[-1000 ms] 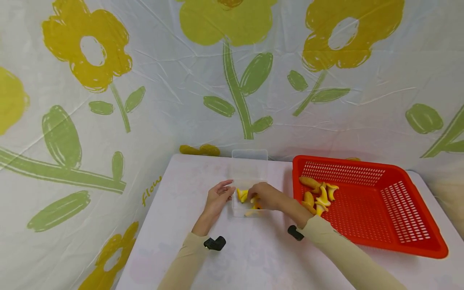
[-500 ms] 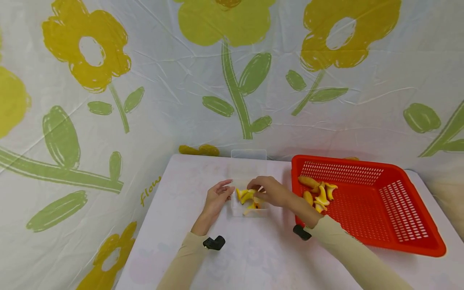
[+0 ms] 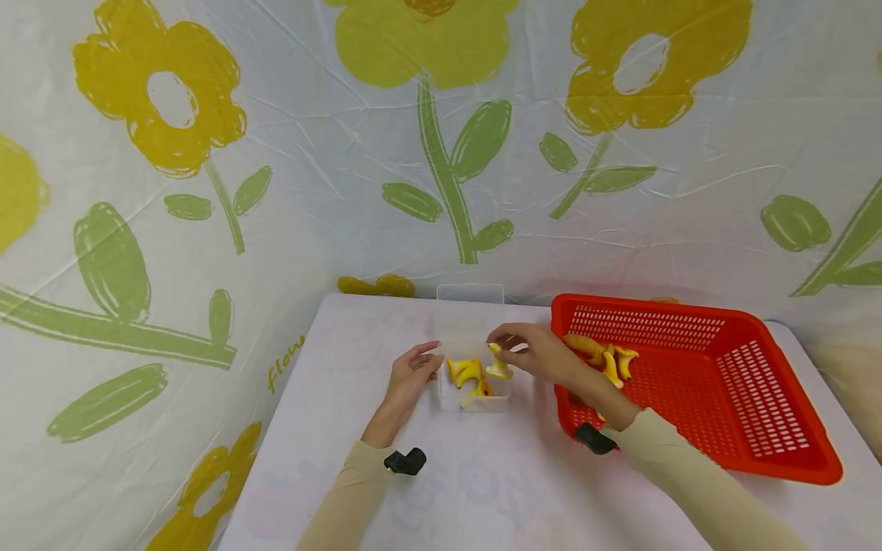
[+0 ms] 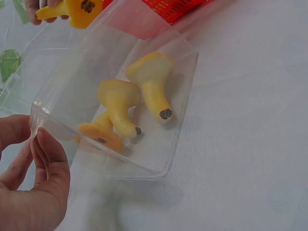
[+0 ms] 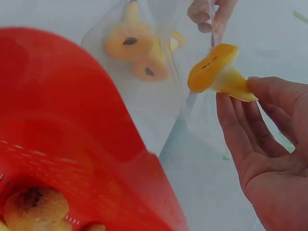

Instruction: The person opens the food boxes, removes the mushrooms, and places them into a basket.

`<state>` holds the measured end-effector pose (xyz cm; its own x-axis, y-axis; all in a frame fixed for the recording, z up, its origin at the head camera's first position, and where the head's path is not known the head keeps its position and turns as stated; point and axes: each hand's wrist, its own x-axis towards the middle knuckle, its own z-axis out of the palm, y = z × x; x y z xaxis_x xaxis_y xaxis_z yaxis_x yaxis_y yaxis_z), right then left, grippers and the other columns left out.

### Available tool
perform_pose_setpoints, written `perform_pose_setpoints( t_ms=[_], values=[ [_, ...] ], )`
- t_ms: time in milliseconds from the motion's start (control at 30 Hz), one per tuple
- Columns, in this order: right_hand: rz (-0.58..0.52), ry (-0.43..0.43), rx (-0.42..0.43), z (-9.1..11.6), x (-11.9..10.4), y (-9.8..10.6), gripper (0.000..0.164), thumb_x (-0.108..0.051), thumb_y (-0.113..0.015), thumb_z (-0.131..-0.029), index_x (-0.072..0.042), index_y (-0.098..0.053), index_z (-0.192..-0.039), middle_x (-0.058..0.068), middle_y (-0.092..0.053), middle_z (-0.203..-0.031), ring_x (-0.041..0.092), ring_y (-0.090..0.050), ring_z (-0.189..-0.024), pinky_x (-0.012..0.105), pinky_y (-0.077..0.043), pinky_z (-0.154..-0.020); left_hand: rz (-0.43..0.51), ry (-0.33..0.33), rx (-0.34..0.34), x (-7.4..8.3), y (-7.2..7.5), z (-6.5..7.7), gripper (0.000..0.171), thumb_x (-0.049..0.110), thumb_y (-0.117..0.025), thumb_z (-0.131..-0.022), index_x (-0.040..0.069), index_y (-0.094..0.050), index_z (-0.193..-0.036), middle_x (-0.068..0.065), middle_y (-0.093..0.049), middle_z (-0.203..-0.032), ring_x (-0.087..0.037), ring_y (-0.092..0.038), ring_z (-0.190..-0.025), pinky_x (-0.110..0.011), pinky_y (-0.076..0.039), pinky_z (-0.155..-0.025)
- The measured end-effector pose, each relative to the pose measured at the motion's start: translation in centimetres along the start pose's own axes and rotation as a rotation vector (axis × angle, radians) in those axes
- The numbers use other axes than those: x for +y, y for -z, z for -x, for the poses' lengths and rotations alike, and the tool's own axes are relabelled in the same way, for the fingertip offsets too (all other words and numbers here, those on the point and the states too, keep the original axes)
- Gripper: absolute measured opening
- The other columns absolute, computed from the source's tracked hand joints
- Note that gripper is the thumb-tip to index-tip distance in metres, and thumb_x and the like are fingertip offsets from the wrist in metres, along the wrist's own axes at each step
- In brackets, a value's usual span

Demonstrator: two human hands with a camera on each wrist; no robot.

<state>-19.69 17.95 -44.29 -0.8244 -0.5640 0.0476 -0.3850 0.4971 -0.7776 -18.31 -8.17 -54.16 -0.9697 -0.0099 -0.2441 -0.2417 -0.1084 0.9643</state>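
A clear plastic box [image 3: 451, 405] stands on the table with its lid raised at the back. Inside it lie several yellow trumpet-shaped mushrooms, among them one with a dark stem end [image 4: 154, 79]. My left hand [image 3: 411, 376] pinches the box's left rim between thumb and fingers. Over the box's right side, my right hand [image 3: 544, 354] holds another yellow mushroom [image 5: 216, 72] by its stem, between thumb and fingertips. The held mushroom's cap points away from the palm in the right wrist view.
A red perforated basket [image 3: 747, 460] stands to the right, close to my right forearm. More yellow mushrooms [image 3: 625, 360] and a brownish one [image 3: 584, 346] lie at its left end, partly hidden by my arm. The clear lid [image 3: 471, 306] stands up behind the box. A flower-print cloth [image 3: 310, 153] hangs behind the table.
My right hand has risen out of the box and shifted right, bringing the mushroom into sight. The left hand has stayed at the box's rim.
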Motion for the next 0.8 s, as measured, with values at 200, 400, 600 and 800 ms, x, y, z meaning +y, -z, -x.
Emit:
perform_pose_setpoints(
  t_ms=[200, 400, 600, 800],
  values=[
    [-0.036, -0.079, 0.041, 1.2, 0.3, 1.2, 0.026, -0.013, -0.072, -0.097, -0.006, -0.07, -0.122, 0.008, -0.072, -0.116, 0.028, -0.067, -0.108, 0.046, -0.056, -0.094, -0.024, 0.011, 0.011, 0.0, 0.0, 0.0, 0.041, 0.014, -0.074, -0.096, 0.004, -0.066, -0.135, -0.004, -0.066, -0.098, -0.014, -0.058, -0.077, -0.02, -0.053, -0.072],
    [-0.031, -0.093, 0.086, 2.3, 0.6, 2.5, 0.027, -0.014, -0.074, -0.096, -0.005, -0.071, -0.12, 0.009, -0.072, -0.114, 0.028, -0.067, -0.106, 0.034, -0.059, -0.088, -0.026, 0.006, 0.016, -0.1, 0.0, 0.0, 0.04, 0.014, -0.075, -0.095, 0.005, -0.067, -0.134, -0.005, -0.067, -0.099, -0.014, -0.059, -0.077, -0.021, -0.054, -0.072],
    [-0.037, -0.122, 0.104, 3.6, 0.8, 4.0, 0.028, -0.013, -0.074, -0.096, -0.002, -0.07, -0.121, 0.009, -0.071, -0.111, 0.029, -0.067, -0.103, 0.024, -0.057, -0.082, -0.028, 0.005, 0.018, 0.0, -0.1, 0.0, 0.037, 0.014, -0.075, -0.096, 0.007, -0.069, -0.132, -0.005, -0.066, -0.098, -0.014, -0.058, -0.076, -0.021, -0.054, -0.072],
    [-0.058, -0.162, 0.119, 5.0, 1.7, 5.5, 0.028, -0.017, -0.074, -0.096, -0.006, -0.07, -0.122, 0.008, -0.07, -0.109, 0.026, -0.066, -0.103, 0.023, -0.057, -0.082, -0.027, 0.016, 0.016, 0.1, 0.0, 0.0, 0.04, 0.014, -0.075, -0.096, 0.005, -0.067, -0.134, -0.005, -0.067, -0.099, -0.014, -0.058, -0.076, -0.02, -0.054, -0.072]
  ],
)
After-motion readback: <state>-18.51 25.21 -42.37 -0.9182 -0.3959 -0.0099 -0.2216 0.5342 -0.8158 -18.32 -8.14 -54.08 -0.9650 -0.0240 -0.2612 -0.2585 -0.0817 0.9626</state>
